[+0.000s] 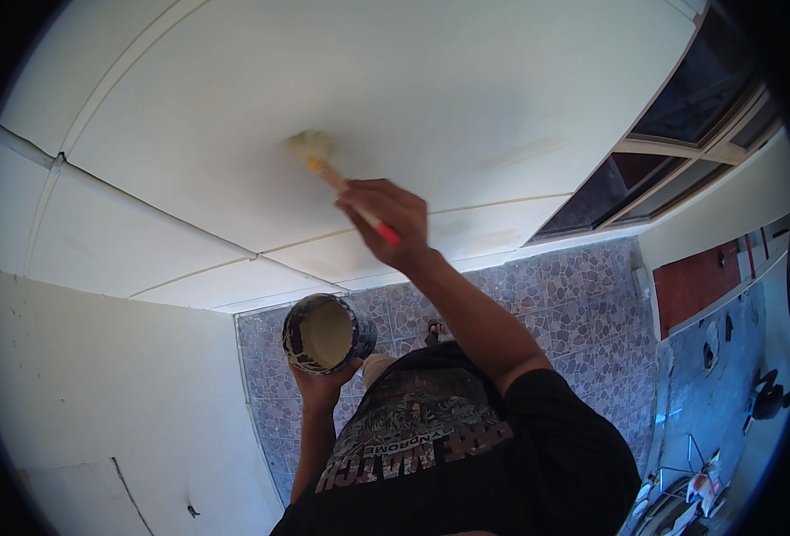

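Observation:
My right hand [393, 221] is closed round the handle of a paintbrush [327, 171], which has a pale wooden handle with a red end. Cream-coloured bristles press against, or hover very near, the white wall [466, 98]; I cannot tell whether they touch. Lower down, my left hand [325, 380] grips a dark bucket [365, 330] from below and the side. Cream paint [328, 333] fills part of it, and dried paint crusts its rim. Faint yellowish streaks show on the wall to the right of the brush.
A wooden-framed window [681, 170] is set in the wall at the right. A thin pipe [163, 213] runs along the wall's lower left. Patterned tiles [538, 304] cover the floor. Another wall [118, 375] stands at left, and a motorbike [694, 491] is at the lower right.

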A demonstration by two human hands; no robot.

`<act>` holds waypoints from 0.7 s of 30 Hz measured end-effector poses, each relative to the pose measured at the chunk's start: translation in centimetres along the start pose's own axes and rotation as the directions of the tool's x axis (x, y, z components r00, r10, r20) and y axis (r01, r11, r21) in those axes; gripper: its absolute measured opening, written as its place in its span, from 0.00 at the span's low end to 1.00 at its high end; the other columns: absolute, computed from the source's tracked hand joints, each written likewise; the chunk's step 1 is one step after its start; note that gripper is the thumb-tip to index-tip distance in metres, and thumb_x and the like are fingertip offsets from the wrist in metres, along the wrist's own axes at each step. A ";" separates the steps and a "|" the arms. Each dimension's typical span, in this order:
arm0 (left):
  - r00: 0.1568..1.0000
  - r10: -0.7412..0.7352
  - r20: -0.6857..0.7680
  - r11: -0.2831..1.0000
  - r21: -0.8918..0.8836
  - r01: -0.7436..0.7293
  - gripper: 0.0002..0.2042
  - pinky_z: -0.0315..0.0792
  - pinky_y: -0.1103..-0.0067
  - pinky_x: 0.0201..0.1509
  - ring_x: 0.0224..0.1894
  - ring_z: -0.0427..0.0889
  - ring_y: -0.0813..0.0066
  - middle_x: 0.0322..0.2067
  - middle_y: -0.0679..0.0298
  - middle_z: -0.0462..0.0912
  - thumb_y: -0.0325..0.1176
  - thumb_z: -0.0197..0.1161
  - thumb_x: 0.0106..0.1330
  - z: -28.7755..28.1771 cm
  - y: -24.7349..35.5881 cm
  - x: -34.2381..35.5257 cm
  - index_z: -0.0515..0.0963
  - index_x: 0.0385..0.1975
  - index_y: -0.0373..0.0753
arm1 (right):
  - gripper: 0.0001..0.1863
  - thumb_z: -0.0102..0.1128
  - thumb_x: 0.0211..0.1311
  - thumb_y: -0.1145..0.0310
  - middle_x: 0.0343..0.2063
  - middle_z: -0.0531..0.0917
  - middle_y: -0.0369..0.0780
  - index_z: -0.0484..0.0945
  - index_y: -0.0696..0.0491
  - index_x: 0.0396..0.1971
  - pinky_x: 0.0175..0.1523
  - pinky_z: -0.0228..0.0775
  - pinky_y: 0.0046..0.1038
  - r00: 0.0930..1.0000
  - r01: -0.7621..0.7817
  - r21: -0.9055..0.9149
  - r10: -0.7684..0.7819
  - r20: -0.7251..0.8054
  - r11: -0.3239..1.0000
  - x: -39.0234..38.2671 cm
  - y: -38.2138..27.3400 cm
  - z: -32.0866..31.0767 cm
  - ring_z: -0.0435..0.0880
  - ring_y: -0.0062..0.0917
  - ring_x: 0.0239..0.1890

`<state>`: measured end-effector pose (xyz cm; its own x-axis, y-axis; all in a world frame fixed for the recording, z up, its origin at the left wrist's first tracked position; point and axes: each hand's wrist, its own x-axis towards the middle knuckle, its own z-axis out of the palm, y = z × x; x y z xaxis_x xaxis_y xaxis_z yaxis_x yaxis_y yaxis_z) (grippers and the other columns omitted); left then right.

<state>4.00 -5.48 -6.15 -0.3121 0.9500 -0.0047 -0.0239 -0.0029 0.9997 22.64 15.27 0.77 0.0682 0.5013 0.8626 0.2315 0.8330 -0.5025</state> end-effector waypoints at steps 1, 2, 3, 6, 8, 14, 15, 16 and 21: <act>1.000 0.000 0.002 1.000 0.000 0.000 0.47 0.77 0.67 0.65 0.57 0.83 0.64 0.56 0.57 0.83 0.31 0.91 0.37 0.0 -0.1 -0.2 0.73 0.63 0.32 | 0.10 0.78 0.58 0.78 0.37 0.91 0.45 0.88 0.55 0.39 0.43 0.85 0.33 1.000 0.000 -0.002 0.000 -0.002 1.000 0.0 -0.1 0.1 0.92 0.35 0.40; 1.000 0.029 -0.007 1.000 0.008 -0.029 0.47 0.77 0.67 0.65 0.57 0.83 0.64 0.56 0.57 0.83 0.31 0.91 0.37 -0.1 -0.2 -0.4 0.73 0.63 0.32 | 0.11 0.79 0.57 0.77 0.37 0.91 0.45 0.88 0.55 0.39 0.43 0.85 0.32 0.999 0.007 0.022 -0.008 0.039 1.000 0.1 0.0 0.3 0.92 0.35 0.39; 0.998 0.057 -0.023 0.998 0.014 -0.057 0.47 0.77 0.67 0.65 0.58 0.83 0.64 0.56 0.57 0.83 0.31 0.91 0.37 -0.4 -0.3 -0.6 0.73 0.63 0.32 | 0.11 0.79 0.56 0.77 0.37 0.91 0.44 0.88 0.54 0.39 0.42 0.86 0.32 0.996 0.013 0.050 -0.017 0.084 0.999 0.3 0.1 0.6 0.92 0.35 0.39; 1.000 0.007 -0.028 0.999 -0.040 -0.008 0.47 0.77 0.67 0.65 0.58 0.82 0.64 0.55 0.57 0.83 0.30 0.91 0.38 -1.7 0.0 -0.8 0.73 0.63 0.32 | 0.08 0.75 0.60 0.79 0.37 0.90 0.43 0.88 0.56 0.39 0.44 0.85 0.31 0.983 0.180 -0.224 -0.183 0.009 0.958 1.4 1.8 -4.0 0.92 0.33 0.39; 1.000 0.006 -0.015 0.999 -0.034 -0.006 0.47 0.77 0.67 0.65 0.58 0.82 0.65 0.55 0.57 0.83 0.30 0.91 0.38 -3.1 0.2 -0.6 0.73 0.63 0.32 | 0.07 0.72 0.64 0.82 0.40 0.91 0.42 0.88 0.59 0.41 0.51 0.83 0.28 0.973 -0.041 -0.046 0.029 -0.231 0.998 1.0 3.9 -8.9 0.90 0.26 0.44; 1.000 0.026 -0.004 1.000 -0.017 -0.026 0.43 0.79 0.68 0.62 0.56 0.84 0.67 0.54 0.58 0.84 0.31 0.91 0.40 -7.6 0.9 0.8 0.75 0.60 0.31 | 0.12 0.71 0.70 0.70 0.43 0.90 0.41 0.84 0.59 0.48 0.41 0.78 0.24 0.608 -0.316 -0.324 -0.072 -0.791 0.892 2.3 5.0 -24.2 0.86 0.21 0.38; 0.999 0.037 0.012 0.999 0.030 -0.037 0.42 0.79 0.69 0.62 0.55 0.84 0.67 0.54 0.58 0.85 0.30 0.91 0.40 -8.4 1.6 1.1 0.76 0.60 0.31 | 0.12 0.71 0.70 0.70 0.43 0.90 0.41 0.84 0.59 0.48 0.41 0.78 0.24 0.622 -0.333 -0.324 -0.052 -0.781 0.885 2.3 3.5 -24.2 0.86 0.21 0.38; 0.998 0.052 0.029 0.996 0.075 -0.054 0.41 0.80 0.69 0.61 0.55 0.84 0.67 0.53 0.58 0.85 0.30 0.90 0.41 -9.3 2.0 1.6 0.76 0.59 0.32 | 0.14 0.70 0.71 0.67 0.43 0.89 0.41 0.83 0.58 0.50 0.36 0.72 0.21 0.483 -0.433 -0.058 0.176 -0.858 0.900 2.2 1.8 -23.9 0.82 0.18 0.35; 0.998 0.043 0.053 0.992 0.114 -0.049 0.47 0.77 0.68 0.65 0.58 0.81 0.67 0.58 0.60 0.81 0.28 0.89 0.41 -13.7 2.3 2.7 0.71 0.66 0.35 | 0.25 0.69 0.72 0.53 0.44 0.87 0.39 0.75 0.51 0.60 0.26 0.57 0.17 0.242 -0.462 0.501 0.647 -0.723 0.732 -3.2 -1.7 -21.1 0.69 0.11 0.24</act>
<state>-9.95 -7.20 -4.23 -0.2623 0.9642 0.0396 0.1002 -0.0136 0.9949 42.47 7.31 0.14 0.8678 0.4914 -0.0737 -0.3478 0.4950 -0.7963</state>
